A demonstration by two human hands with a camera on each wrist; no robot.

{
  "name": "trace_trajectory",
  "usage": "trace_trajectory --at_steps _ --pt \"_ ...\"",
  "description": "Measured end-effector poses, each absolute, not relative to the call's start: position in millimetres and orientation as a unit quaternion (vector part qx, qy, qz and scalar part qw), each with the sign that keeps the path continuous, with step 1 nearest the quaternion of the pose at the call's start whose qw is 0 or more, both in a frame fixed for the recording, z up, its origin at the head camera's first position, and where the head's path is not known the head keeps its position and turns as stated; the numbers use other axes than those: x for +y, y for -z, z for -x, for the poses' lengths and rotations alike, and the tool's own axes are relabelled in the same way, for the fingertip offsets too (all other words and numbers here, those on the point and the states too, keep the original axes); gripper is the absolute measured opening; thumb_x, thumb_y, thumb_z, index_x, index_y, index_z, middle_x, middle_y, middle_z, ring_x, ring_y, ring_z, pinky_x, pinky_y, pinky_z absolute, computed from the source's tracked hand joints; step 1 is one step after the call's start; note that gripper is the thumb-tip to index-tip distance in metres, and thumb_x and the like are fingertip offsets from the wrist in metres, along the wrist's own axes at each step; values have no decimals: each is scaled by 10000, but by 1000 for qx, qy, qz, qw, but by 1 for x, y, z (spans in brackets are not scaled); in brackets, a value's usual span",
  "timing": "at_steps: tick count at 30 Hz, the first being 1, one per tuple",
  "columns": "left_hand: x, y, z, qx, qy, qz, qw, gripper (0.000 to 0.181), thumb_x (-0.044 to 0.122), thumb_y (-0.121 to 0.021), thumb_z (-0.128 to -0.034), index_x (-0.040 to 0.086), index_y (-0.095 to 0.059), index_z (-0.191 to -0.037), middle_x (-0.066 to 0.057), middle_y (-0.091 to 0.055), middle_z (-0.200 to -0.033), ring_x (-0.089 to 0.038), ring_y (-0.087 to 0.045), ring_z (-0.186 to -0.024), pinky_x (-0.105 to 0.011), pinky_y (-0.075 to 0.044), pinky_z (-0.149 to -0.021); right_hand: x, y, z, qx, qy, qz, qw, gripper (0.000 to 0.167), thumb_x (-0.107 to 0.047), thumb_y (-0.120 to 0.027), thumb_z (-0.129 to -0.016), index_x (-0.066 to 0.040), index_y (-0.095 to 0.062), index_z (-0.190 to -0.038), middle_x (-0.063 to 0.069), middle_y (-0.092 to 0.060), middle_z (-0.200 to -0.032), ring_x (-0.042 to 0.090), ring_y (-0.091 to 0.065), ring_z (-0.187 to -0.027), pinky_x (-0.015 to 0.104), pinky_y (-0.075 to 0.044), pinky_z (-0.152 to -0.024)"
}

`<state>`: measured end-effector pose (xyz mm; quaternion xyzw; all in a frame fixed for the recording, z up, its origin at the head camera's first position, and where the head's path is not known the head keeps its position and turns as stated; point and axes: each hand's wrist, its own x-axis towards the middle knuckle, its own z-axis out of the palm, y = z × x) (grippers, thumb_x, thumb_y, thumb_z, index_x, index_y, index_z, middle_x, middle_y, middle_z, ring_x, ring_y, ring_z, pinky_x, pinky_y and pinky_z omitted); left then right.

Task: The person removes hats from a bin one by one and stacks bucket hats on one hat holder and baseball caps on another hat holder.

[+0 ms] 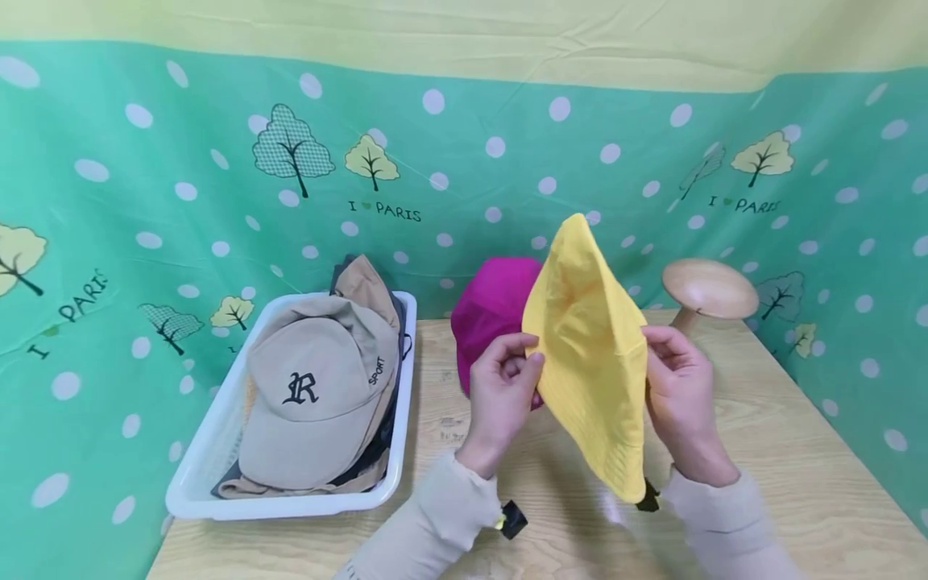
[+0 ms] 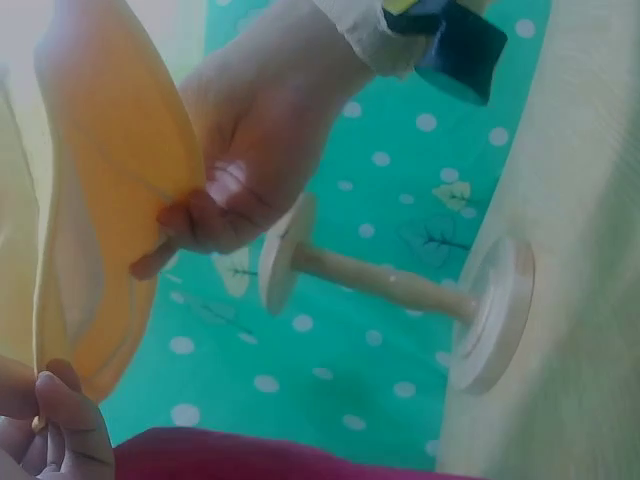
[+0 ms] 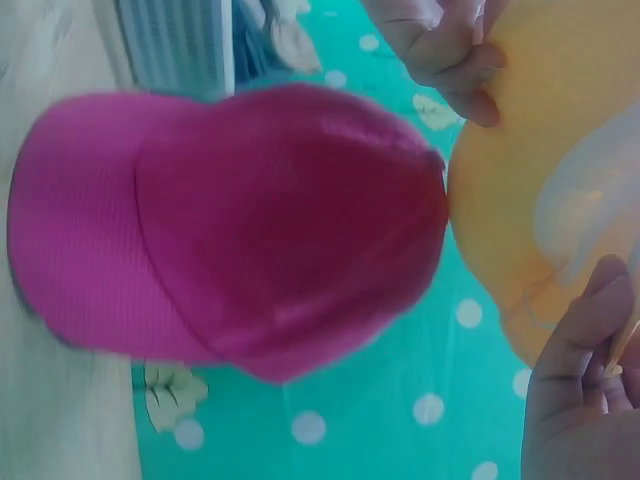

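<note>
A yellow bucket hat (image 1: 590, 362) is held up in front of me between both hands, tilted and partly folded, its brim edge running down toward the table. My left hand (image 1: 503, 395) pinches the brim on the left side. On the other side my right hand (image 1: 681, 395) pinches the opposite edge between thumb and fingers. Behind the hat stands a magenta cap (image 1: 482, 322), partly covered by it in the head view; the right wrist view shows the cap (image 3: 280, 230) whole, brim toward the table. What supports the cap is hidden.
A white basket (image 1: 406, 403) at the left holds several caps, a beige cap (image 1: 312, 403) with a black letter on top. At the back right rises a round-topped wooden stand (image 1: 710, 288); its base (image 2: 495, 315) shows in the left wrist view. Green dotted cloth (image 1: 464, 121) surrounds the table.
</note>
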<state>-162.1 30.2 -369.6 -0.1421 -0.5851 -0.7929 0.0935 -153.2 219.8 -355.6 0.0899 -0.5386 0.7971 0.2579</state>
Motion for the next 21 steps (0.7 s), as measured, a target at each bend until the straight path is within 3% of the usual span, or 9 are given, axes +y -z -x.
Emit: trace_trajectory --at_steps 5,12,21 --pt "48 363 175 -590 786 158 94 179 11 -624 -904 -23 -634 -1079 -127 -564 -736 -144 -482 -494 -221 -418 -425 241 348 157 -555 -789 -58 259 96 88 -593 -884 63 -663 -944 83 -682 -797 140 -647 -649 222 -540 -572" --pt "71 355 195 -602 775 162 106 147 9 -638 -890 11 -658 -1035 -33 -571 -764 -94 -511 -543 -205 -454 -476 271 341 166 -555 -782 -37 282 103 70 -632 -865 123 -640 -953 110 -680 -808 165 -638 -645 221 -538 -565" --pt "102 341 213 -615 759 185 102 99 22 -663 -879 2 -711 -964 -108 -658 -756 -69 -531 -542 -194 -457 -488 310 331 171 -592 -760 21 268 140 -25 -701 -848 49 -670 -962 70 -650 -807 131 -629 -649 197 -526 -546"
